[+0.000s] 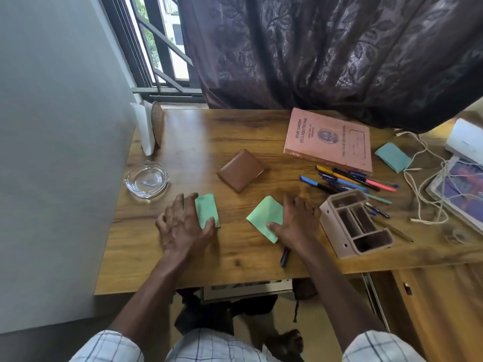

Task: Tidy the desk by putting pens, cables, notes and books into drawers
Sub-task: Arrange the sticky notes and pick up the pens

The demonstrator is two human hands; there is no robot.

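**Desk tidy: both hands on green notes, gathering step in hand**

Bearings are taken from the brown wallet [241, 169] as dial centre.

At nine o'clock a glass ashtray [146, 180] stands near the wall edge of the desk [209, 131]. At seven o'clock the left hand [183, 226] lies on the wood with fingers spread wide. Its thumb presses the near corner of the left green note [207, 214], and it grips nothing.

At five o'clock the right green note [265, 218] lies skewed on the wood. The right hand [295, 223], also wide and flat, covers the note's right edge with the thumb on its near corner. A dark pen [285, 257] lies partly hidden under that wrist.

At two o'clock the pink record book [329, 139] lies flat. The loose pens [350, 181] lie at three o'clock, close against its near edge, and the grey organiser [355, 226] sits below them. Further right are a blue-green note [393, 156] and a white cable [423, 184] in loose loops.

Assessment: the notes are being gathered, and every task item in view is on the desktop. Flat paper offers little edge, so the next move calls for lifting a corner or sliding each sheet, then stacking both in one hand. That frees the other hand for what appears to be a drawer front [444, 309], below the desk at four o'clock. It looks closed.
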